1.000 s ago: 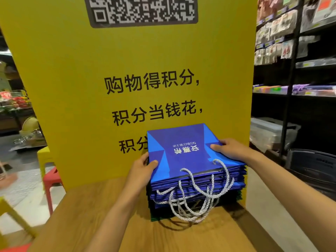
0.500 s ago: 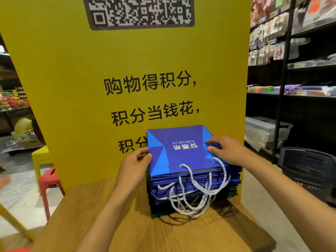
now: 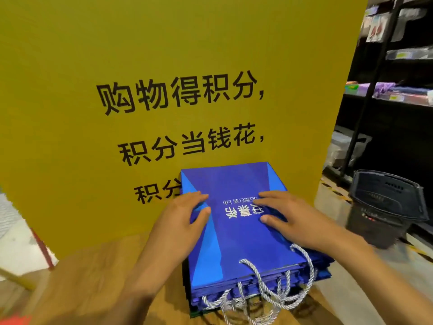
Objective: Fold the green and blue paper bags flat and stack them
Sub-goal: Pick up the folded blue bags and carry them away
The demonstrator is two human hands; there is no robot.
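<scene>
A stack of flattened blue paper bags (image 3: 241,233) with silver rope handles (image 3: 262,294) lies on the wooden table (image 3: 98,285), against a yellow sign. Dark green bags (image 3: 195,313) show as a thin edge at the bottom of the stack. My left hand (image 3: 180,219) lies flat on the top bag's left side, fingers straight. My right hand (image 3: 285,214) presses flat on its right side, partly covering the white print.
The tall yellow sign board (image 3: 164,90) with black characters stands directly behind the stack. A dark shopping basket (image 3: 384,207) sits on the floor at right, before black store shelves (image 3: 398,90). The table's right edge runs close to the stack.
Both hands moved from the stack's side edges inward onto the top bag's face and now press it flat. The camera has come closer to the stack.
</scene>
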